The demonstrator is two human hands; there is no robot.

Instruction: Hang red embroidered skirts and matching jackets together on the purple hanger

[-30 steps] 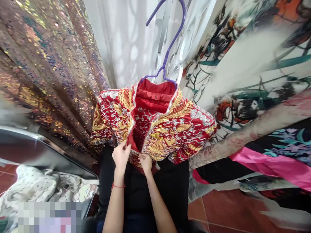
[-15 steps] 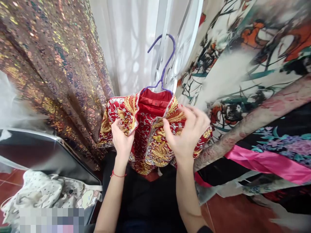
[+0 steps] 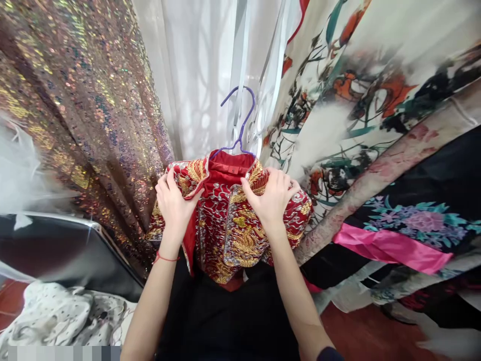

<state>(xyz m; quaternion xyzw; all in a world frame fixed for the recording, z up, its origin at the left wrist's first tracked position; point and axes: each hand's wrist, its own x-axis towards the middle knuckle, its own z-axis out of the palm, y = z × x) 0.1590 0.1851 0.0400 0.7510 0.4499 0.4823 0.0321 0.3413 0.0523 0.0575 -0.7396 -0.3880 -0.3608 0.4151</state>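
A red jacket [image 3: 229,225] with gold and silver embroidery hangs on a purple hanger [image 3: 240,123] in front of me. My left hand [image 3: 175,203] grips its left front edge near the collar, thumb over the fabric. My right hand [image 3: 272,198] holds the right front panel near the shoulder, fingers curled on the cloth. A red string sits on my left wrist. Below the jacket hangs black fabric [image 3: 225,316].
A sequined bronze garment [image 3: 82,110] hangs at left and sheer white fabric [image 3: 203,75] behind. Printed floral robes [image 3: 376,115] with a pink sash [image 3: 391,245] hang at right. A dark glossy surface [image 3: 56,250] and spotted white cloth [image 3: 60,316] lie lower left. Red tile floor shows lower right.
Both hands rose from the jacket's lower hem to its upper front near the collar. The view tilted, so the jacket and hanger sit lower in frame.
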